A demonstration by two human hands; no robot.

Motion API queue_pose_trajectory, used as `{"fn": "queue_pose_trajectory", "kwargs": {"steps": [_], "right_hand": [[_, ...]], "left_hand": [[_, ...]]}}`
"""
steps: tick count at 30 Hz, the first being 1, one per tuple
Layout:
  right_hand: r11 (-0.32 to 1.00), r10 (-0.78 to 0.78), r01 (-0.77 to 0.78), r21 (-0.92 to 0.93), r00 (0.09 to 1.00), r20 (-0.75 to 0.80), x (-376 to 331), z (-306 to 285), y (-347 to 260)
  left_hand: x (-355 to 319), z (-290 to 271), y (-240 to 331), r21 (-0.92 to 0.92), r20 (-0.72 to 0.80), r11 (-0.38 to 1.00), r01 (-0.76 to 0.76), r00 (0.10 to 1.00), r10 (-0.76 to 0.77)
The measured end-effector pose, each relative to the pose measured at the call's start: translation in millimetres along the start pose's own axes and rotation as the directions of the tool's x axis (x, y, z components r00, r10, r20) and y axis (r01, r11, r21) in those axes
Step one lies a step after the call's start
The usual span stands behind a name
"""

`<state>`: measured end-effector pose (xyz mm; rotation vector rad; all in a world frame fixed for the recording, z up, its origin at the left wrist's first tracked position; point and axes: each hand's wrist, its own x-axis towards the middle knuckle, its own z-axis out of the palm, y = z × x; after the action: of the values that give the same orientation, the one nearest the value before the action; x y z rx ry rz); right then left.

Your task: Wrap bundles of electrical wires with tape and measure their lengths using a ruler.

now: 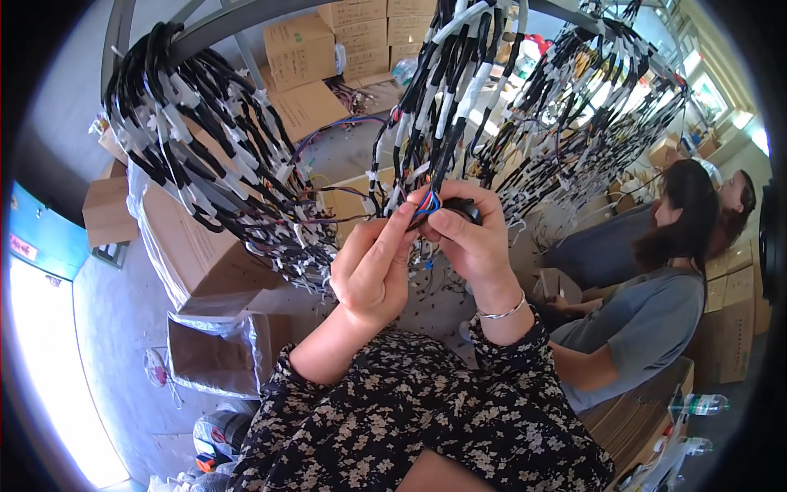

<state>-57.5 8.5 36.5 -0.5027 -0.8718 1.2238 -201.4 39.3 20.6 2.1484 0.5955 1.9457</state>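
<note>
In front of my chest, both hands meet at the lower end of a hanging wire harness (449, 135) wrapped in black and white. My left hand (373, 266) is closed, its thumb and forefinger pinching at the thin coloured wires (427, 202), blue and red among them. My right hand (479, 238) is closed around the same wires from the other side, its thumb bent over them. A black round thing (462, 208), which looks like a roll of tape, sits within the right fingers. The exact grip of the left fingertips is partly hidden.
More harnesses (188, 123) hang from a metal rack (229, 26) at left and right. Cardboard boxes (299, 53) stack behind it. An open lined box (215, 353) stands at lower left. Two people (639, 320) are at my right, near bottles (705, 404).
</note>
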Motion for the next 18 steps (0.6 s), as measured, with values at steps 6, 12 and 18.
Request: {"fn": "queue_pose_trajectory", "kwargs": {"steps": [6,12,18], "right_hand": [[1.0,-0.005,0.006,0.017,0.999,-0.035,1.7,11.7,-1.9],[0.987,0.088,-0.088,0.138,0.996,0.007,4.2,6.5,-1.3],[0.993,0.044,-0.033,-0.11,0.995,0.094,8.9,0.7,-5.0]], "left_hand": [[-1.3,-1.2,9.5,0.001,0.004,0.999,0.051,0.999,-0.051],[1.3,-2.1,15.0,-0.049,0.025,0.982,0.182,0.983,-0.181],[5.2,-2.8,15.7,-0.074,0.028,0.979,0.192,0.981,-0.19]]}}
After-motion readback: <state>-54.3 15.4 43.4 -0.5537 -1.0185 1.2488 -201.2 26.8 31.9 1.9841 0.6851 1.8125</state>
